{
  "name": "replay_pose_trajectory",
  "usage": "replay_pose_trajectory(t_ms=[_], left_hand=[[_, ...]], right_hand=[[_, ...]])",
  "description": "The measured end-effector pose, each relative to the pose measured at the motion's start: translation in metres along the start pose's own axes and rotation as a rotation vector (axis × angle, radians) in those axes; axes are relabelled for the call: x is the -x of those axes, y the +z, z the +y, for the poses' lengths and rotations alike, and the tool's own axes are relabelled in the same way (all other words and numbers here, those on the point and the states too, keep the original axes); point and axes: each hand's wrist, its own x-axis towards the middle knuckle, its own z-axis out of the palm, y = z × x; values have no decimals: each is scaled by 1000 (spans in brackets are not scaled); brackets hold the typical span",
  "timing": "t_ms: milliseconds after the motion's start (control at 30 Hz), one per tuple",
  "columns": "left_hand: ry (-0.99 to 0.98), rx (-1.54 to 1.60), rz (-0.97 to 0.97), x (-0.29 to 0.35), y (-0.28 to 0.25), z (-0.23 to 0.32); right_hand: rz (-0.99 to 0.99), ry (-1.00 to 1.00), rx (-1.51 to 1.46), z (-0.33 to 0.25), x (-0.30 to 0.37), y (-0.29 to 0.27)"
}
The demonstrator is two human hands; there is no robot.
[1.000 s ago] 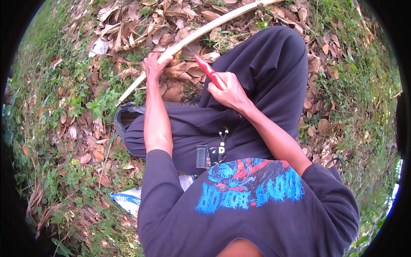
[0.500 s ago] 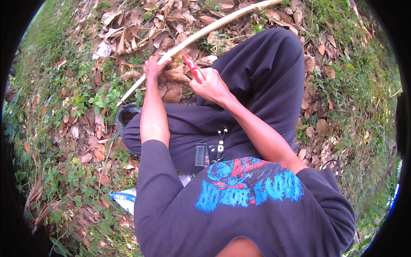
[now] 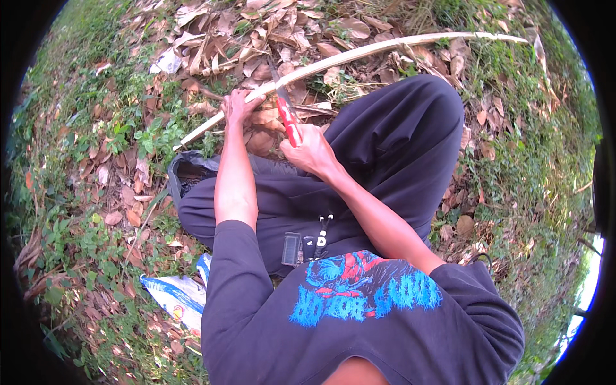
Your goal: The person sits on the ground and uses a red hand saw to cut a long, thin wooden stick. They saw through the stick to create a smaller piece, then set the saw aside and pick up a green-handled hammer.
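A long pale wooden pole [image 3: 359, 54] slants from the lower left, in front of me, up to the far right. My left hand [image 3: 239, 106] grips it near its left end. In my right hand [image 3: 311, 151] is a red-handled tool with a long narrow blade [image 3: 290, 125]. Its blade lies across the pole just right of my left hand, and the tip shows beyond the far side. Whether it is a knife or a saw, I cannot tell.
Dry brown leaves [image 3: 218, 42] and green weeds [image 3: 151, 138] cover the ground. My bent legs in dark trousers [image 3: 410, 122] lie close behind the pole. A white and blue bag [image 3: 176, 298] sits by my left side; a small clear box [image 3: 291, 249] rests at my lap.
The blade has moved away from me and now crosses the pole. More of the pole's far right end has come into view. Both hands keep their holds.
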Motion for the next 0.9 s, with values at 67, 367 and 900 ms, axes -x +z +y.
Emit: replay_pose_trajectory(t_ms=[67, 367, 900], left_hand=[[-3, -7, 28, -1, 0, 4], [-36, 60, 407, 37, -7, 32], [258, 453, -561, 230, -39, 175]], right_hand=[[12, -2, 15, 3, -3, -5], [-6, 55, -147, -4, -5, -20], [5, 44, -104, -10, -18, -34]])
